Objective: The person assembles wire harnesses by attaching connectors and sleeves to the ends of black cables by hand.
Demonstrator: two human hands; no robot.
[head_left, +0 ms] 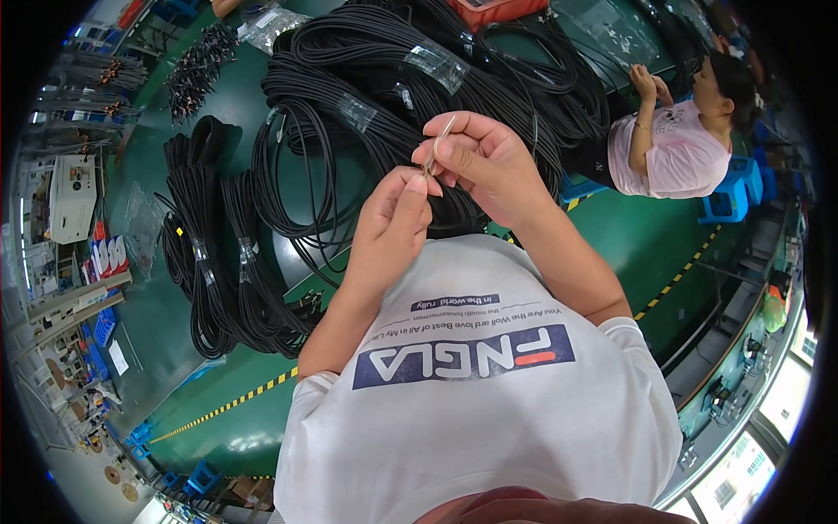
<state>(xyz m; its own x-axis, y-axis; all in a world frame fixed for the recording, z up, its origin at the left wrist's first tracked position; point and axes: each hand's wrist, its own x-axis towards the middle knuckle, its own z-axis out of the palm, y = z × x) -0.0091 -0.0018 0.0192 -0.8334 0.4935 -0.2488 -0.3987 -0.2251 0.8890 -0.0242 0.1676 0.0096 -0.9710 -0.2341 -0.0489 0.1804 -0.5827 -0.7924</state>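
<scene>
My left hand is closed in a pinch, thumb against forefinger. A tiny tip of something shows at its fingertips, too small to name. My right hand grips a thin, shiny, pale strip between thumb and fingers; it slants up past the fingertips. Both hands' fingertips meet in front of my chest. Just beyond them lie big coils of black cable, bound with clear tape, on the green table.
More bundled black cables lie at the left. A red bin stands at the far edge. On the right a person in a pink shirt sits by a blue stool. A white box-shaped machine stands far left.
</scene>
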